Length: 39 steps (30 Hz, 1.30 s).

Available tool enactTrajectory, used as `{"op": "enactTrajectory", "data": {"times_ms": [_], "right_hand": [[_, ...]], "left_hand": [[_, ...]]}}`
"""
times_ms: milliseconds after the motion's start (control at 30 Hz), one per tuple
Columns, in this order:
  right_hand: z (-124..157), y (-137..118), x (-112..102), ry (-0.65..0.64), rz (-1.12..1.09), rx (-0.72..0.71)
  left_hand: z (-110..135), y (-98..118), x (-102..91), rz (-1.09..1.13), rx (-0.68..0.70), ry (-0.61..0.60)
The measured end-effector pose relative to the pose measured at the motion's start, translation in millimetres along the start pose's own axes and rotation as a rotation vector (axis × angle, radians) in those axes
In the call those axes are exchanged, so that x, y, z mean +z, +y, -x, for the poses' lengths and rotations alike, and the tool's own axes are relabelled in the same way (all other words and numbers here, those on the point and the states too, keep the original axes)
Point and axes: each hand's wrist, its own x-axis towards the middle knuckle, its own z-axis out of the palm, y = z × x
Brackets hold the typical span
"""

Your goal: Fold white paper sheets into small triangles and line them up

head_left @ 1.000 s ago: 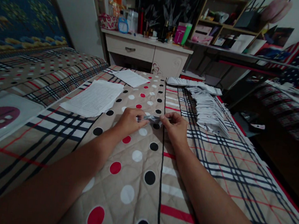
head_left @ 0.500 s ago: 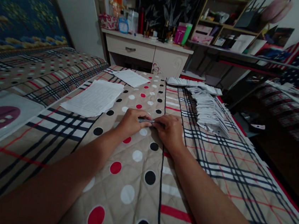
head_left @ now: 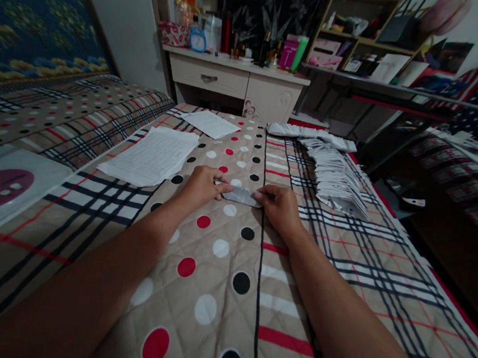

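A narrow folded strip of paper [head_left: 242, 195] stretches between my two hands, just over the dotted bedspread [head_left: 201, 334]. My left hand [head_left: 204, 185] pinches its left end between thumb and fingers. At the right end, my right hand [head_left: 278, 206] grips it the same way. Beyond my right hand, many folded papers [head_left: 335, 175] lie in an overlapping row, with another row of folded papers [head_left: 312, 135] behind them. To the left of my left hand lies a stack of printed sheets [head_left: 150, 155]. A smaller stack of white paper [head_left: 210, 123] rests farther back.
A white packet with a purple print [head_left: 47, 173] lies at the left edge. Past the bed's far end stands a white dresser [head_left: 207, 73] with bottles and a blue clock [head_left: 198, 40]. A desk [head_left: 394, 87] with shelves is at the back right.
My hands have moved apart, the left one to the left and the right one slightly right. The paper between them, seen edge-on before, now shows its flat face.
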Motion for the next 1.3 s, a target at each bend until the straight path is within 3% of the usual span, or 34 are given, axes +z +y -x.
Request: {"op": "enactTrajectory", "data": {"times_ms": [167, 333, 467, 667, 767, 833, 900, 1033, 1200, 1300], "right_hand": [[0.5, -6.2, -2.6, 0.048, -0.349, 0.207], [1.7, -12.1, -4.5, 0.125, -0.567, 0.229], [2.4, -13.5, -5.6, 0.128, -0.674, 0.256], [3.8, -18.1, -1.5, 0.138, -0.732, 0.249], [4.8, -27.7, 4.9, 0.260, -0.893, 0.252], [6.7, -36.6, 10.4, 0.264, -0.988, 0.245], [9.8, -44.7, 16.1, 0.171, -0.961, 0.240], [16.5, -50.9, 25.2, -0.011, -0.896, 0.203], [17.4, -46.1, 24.1, 0.056, -0.907, 0.250], [13.5, -40.5, 18.1, 0.209, -0.887, 0.277]], "left_hand": [[2.5, 3.7, -3.3, 0.217, -0.152, 0.046], [2.3, -0.1, 0.7, 0.438, -0.157, 0.105], [4.2, 1.6, 2.9, 0.500, -0.123, -0.025], [13.4, 14.2, 6.8, 0.323, -0.049, -0.263], [16.3, 19.6, 14.0, 0.383, -0.011, -0.147], [17.6, 22.8, 20.9, 0.452, 0.011, -0.015], [19.0, 25.3, 28.2, 0.488, 0.027, 0.054], [22.5, 27.6, 38.6, 0.490, 0.072, -0.005], [26.5, 28.4, 38.2, 0.549, 0.110, -0.079], [28.1, 29.2, 32.7, 0.517, 0.102, -0.139]]}}
